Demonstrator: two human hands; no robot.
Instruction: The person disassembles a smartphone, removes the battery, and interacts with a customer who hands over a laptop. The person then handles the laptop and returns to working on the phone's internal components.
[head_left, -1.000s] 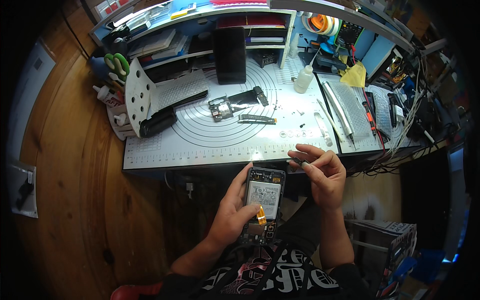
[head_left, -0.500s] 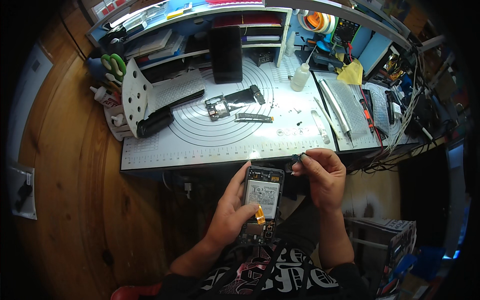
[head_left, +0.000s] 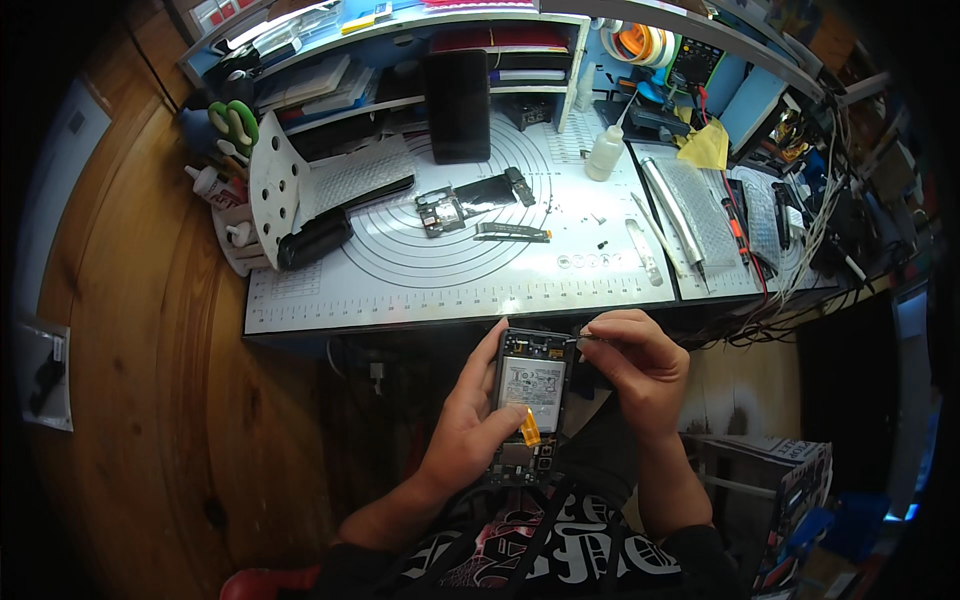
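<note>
An opened phone (head_left: 533, 382) lies in my left hand (head_left: 468, 425), its back off and a pale battery and dark circuit boards showing. My left fingers wrap its left side, and the thumb rests on the battery beside an orange flex cable (head_left: 530, 428). At the phone's top right corner, my right hand (head_left: 640, 362) pinches a small dark part (head_left: 582, 338), mostly hidden by the fingertips. On the white mat beyond lie a phone board assembly (head_left: 440, 212) with a black piece attached and a dark flat strip (head_left: 512, 233).
The white work mat (head_left: 400, 300) spans the desk ahead. A dark phone screen (head_left: 457, 105) stands upright against the shelf. Further right are a dropper bottle (head_left: 604, 153), a silver tube-like tool (head_left: 675, 215) and loose cables (head_left: 825, 190). A perforated white holder (head_left: 268, 190) stands at left.
My right hand has brought the small dark part left and down to the phone's top right corner. My left hand still holds the phone, shifted slightly right.
</note>
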